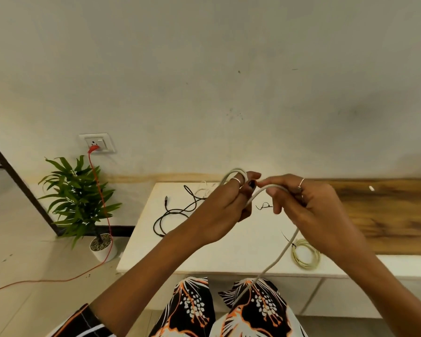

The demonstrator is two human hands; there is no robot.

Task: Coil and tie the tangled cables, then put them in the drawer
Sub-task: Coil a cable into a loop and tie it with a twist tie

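White cable (272,259): held raised above bench (204,254); loops gathered around left hand (225,205) fingers, so coil shape is kept. Right hand (309,207): strand pinched, likely fed toward coil; tail trailed to lap. Finished coil (305,254): tied, parked on bench. Black cable (173,215): loose on bench, uncoiled. Drawer: not identified.

white cable (281,254) looped, held aloft
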